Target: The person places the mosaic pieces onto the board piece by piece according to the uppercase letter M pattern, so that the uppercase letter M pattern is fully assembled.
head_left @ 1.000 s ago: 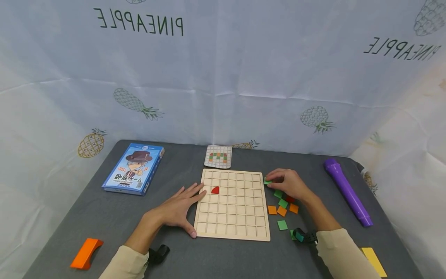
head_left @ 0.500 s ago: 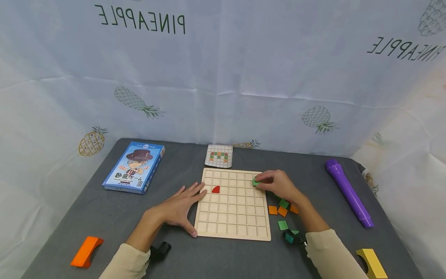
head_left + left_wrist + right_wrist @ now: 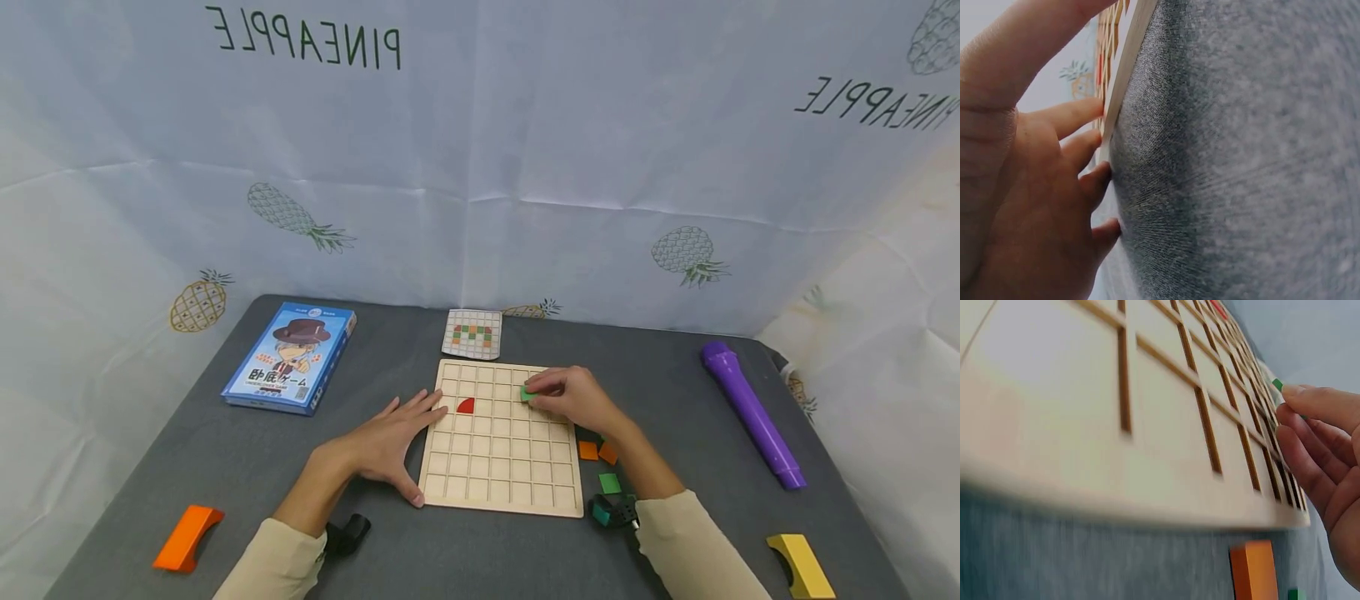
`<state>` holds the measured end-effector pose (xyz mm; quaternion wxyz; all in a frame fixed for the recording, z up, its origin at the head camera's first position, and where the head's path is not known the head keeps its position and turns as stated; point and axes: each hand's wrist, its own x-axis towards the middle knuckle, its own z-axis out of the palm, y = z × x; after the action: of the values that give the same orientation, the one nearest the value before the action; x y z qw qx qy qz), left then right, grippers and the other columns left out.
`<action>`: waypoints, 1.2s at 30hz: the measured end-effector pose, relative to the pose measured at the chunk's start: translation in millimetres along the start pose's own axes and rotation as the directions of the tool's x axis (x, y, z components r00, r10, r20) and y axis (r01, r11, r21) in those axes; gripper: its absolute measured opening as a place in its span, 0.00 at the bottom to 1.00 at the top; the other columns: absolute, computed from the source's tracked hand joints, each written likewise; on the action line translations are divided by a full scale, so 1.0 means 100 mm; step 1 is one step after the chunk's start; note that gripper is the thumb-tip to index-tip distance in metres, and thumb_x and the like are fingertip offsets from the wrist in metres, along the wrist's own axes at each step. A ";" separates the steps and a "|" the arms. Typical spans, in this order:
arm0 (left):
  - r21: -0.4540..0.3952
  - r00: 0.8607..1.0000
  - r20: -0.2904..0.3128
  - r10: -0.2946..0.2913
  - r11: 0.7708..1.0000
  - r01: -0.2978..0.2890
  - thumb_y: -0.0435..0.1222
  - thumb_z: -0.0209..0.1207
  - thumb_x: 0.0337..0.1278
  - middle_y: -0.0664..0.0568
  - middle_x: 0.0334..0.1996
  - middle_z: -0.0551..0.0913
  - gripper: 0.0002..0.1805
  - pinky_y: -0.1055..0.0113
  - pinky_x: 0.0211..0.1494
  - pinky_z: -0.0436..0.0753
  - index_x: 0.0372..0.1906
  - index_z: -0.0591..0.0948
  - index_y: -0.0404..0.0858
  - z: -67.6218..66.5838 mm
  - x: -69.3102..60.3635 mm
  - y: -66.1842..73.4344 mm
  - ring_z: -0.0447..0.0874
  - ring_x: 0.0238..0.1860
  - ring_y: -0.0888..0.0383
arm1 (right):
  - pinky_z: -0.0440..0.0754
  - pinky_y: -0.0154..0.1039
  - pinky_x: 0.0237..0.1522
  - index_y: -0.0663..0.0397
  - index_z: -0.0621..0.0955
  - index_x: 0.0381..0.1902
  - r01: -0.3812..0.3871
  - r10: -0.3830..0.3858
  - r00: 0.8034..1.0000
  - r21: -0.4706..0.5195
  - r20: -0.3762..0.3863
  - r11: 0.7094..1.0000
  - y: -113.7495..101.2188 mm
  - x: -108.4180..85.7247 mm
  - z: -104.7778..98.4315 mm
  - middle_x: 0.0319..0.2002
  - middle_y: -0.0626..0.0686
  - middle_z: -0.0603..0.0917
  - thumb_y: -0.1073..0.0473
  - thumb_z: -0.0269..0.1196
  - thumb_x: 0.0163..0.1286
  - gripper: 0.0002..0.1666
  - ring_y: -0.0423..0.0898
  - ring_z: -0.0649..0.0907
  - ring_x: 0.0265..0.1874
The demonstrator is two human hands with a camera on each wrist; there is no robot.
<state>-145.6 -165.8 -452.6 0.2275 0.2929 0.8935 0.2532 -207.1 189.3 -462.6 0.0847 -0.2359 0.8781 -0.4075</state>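
Note:
A wooden grid board (image 3: 498,450) lies mid-table, with a red quarter-circle tile (image 3: 466,406) in one of its upper left cells. My left hand (image 3: 386,446) rests against the board's left side, fingers spread, thumb at the lower left corner. Over the upper right part of the board, my right hand (image 3: 573,400) pinches a green square tile (image 3: 527,393) between thumb and fingertips. In the right wrist view a corner of that green tile (image 3: 1277,384) sticks out past the fingertips. Behind the board lies a pattern card (image 3: 472,335) printed with coloured squares.
Orange tiles (image 3: 588,451) and a green tile (image 3: 610,483) lie right of the board, others partly hidden under the right forearm. A blue game box (image 3: 288,358) lies back left, an orange arch block (image 3: 187,539) front left. Rightward are a purple tube (image 3: 752,415) and a yellow arch block (image 3: 802,567).
My right hand has carried the green tile leftward from the loose tiles beside the board to above its upper right cells. The left hand stays at the board's left edge.

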 end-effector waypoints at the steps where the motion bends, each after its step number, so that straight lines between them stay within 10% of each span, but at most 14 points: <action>1: -0.001 1.000 0.000 0.001 1.000 -0.001 0.59 0.81 0.29 0.45 0.85 0.45 0.71 0.31 0.82 0.41 0.82 0.57 0.42 0.00 0.00 0.00 0.38 0.85 0.40 | 0.85 0.33 0.42 0.48 0.91 0.47 0.005 -0.005 1.000 0.004 0.001 1.000 -0.02 0.01 0.02 0.56 0.55 0.88 0.58 0.71 0.66 0.11 0.50 0.87 0.50; 15: 0.014 0.999 -0.040 -0.026 1.000 0.027 0.61 0.73 0.45 0.48 0.85 0.46 0.61 0.33 0.83 0.42 0.82 0.57 0.44 0.06 0.04 0.01 0.41 0.85 0.42 | 0.86 0.32 0.49 0.52 0.90 0.51 -0.008 0.004 0.998 0.075 0.064 0.997 -0.22 0.13 0.23 0.60 0.57 0.85 0.61 0.69 0.69 0.13 0.55 0.84 0.61; 36: 0.014 0.999 -0.019 -0.044 0.999 0.044 0.57 0.75 0.46 0.43 0.85 0.44 0.62 0.36 0.84 0.46 0.81 0.57 0.37 0.03 0.02 0.09 0.39 0.85 0.40 | 0.84 0.29 0.44 0.52 0.90 0.47 0.057 -0.058 0.995 0.025 0.077 0.998 -0.32 0.24 0.48 0.52 0.55 0.90 0.58 0.71 0.66 0.12 0.48 0.88 0.49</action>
<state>-141.8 -156.8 -450.1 0.2225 0.2723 0.9036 0.2445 -200.3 127.9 -468.8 0.1099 -0.2757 0.8623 -0.4104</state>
